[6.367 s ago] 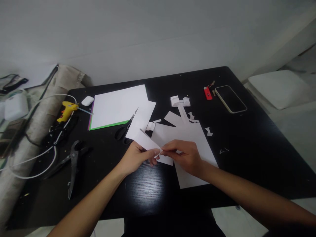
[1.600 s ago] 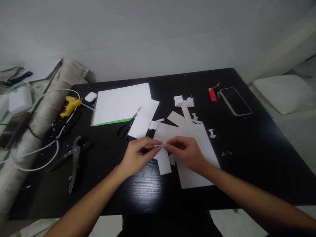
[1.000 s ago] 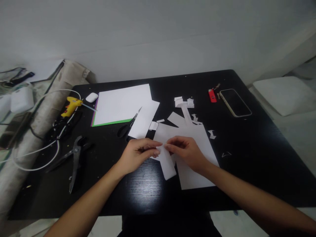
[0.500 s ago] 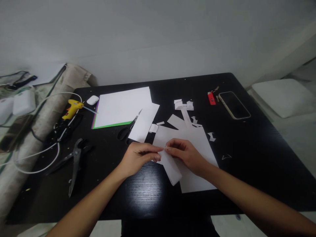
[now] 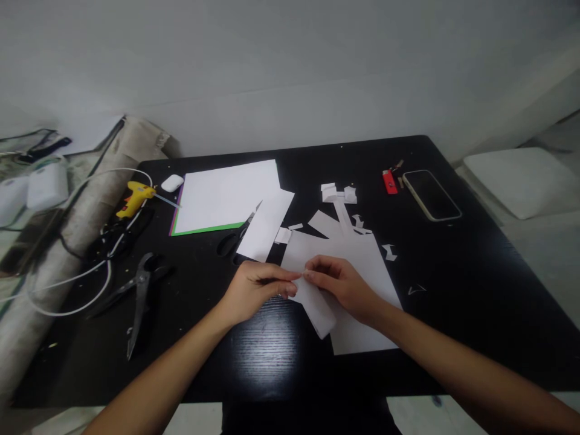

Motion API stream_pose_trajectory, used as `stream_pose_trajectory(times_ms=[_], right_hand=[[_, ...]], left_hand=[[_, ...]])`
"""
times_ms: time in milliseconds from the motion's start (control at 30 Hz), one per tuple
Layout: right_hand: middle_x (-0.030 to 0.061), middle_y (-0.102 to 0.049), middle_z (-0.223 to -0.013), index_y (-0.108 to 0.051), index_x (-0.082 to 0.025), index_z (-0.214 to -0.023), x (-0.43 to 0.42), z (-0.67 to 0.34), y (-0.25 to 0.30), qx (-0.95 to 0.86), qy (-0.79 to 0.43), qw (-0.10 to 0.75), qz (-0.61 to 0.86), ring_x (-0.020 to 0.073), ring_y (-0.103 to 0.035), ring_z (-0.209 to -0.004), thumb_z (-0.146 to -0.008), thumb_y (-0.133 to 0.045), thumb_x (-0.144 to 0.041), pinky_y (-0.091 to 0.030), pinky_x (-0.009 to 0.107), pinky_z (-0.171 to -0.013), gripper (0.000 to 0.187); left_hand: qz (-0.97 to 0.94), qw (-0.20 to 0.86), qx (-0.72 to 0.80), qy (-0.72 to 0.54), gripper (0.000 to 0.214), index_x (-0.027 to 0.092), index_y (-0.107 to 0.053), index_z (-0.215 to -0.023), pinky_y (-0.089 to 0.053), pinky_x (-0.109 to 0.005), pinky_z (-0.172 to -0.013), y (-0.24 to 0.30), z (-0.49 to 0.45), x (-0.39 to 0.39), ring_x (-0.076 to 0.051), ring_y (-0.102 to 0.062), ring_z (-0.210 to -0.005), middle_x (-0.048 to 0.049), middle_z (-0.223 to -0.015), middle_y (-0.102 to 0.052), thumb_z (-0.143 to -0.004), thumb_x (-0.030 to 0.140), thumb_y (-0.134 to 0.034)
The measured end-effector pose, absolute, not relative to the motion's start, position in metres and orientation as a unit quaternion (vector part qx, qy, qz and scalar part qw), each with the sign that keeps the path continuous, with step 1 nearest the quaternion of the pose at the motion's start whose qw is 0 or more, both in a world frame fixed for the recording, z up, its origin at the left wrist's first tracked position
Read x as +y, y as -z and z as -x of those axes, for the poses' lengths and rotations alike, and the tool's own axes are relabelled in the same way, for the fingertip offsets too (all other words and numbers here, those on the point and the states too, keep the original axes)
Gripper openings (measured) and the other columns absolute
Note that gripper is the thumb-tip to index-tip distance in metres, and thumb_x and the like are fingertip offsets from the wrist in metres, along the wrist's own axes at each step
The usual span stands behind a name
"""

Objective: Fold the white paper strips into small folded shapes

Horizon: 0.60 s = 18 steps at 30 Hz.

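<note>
The right hand pinches the upper end of a white paper strip between thumb and forefinger. The left hand is narrowed, its fingertips right by that same end — whether they also grip the paper is hard to tell. The strip slants toward the person above the black desk, partly overlapping a large white sheet. A light, steady pinch close to the edge seems best here — squeezing harder could crease the paper or skew its edges.
</note>
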State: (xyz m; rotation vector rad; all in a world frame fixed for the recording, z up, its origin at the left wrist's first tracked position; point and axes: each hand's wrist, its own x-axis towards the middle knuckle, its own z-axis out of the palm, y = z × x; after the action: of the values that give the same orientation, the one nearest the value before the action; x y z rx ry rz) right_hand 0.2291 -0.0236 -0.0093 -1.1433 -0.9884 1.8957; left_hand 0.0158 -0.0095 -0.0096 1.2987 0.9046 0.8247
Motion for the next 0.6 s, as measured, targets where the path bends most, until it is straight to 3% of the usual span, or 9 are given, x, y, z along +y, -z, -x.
stream_pose_trajectory(times_ms=[433,600], right_hand=[[-0.0020,-0.059,-0.072,-0.068,-0.019,-0.078,-0.0242,-0.2294,0.0119,-0.395,-0.713,0.367,0.449,0.0131,-0.050,-0.066,-0.076,-0.082,-0.043,-0.037,0.028,-0.063,0.027],[0.0002,-0.064,-0.078,-0.070,-0.020,-0.080,-0.0252,-0.2291,0.0154,-0.443,-0.674,0.383,0.451,0.0158,-0.056,-0.073,-0.080,-0.078,-0.040,-0.043,0.031,-0.070,0.022]], left_hand=[[-0.569,0.626,0.406,-0.346,0.014,0.015,-0.083,-0.091,-0.063,-0.025,-0.063,0.0084,-0.0149,-0.0095,-0.016,-0.073,-0.062,-0.0062,-0.072,-0.079,-0.077,0.018,-0.082],[-0.604,0.608,0.395,-0.329,0.022,0.014,-0.078,-0.105,-0.062,-0.026,-0.065,0.0087,-0.0110,-0.0104,-0.016,-0.073,-0.068,-0.0075,-0.079,-0.078,-0.087,0.025,-0.074]])
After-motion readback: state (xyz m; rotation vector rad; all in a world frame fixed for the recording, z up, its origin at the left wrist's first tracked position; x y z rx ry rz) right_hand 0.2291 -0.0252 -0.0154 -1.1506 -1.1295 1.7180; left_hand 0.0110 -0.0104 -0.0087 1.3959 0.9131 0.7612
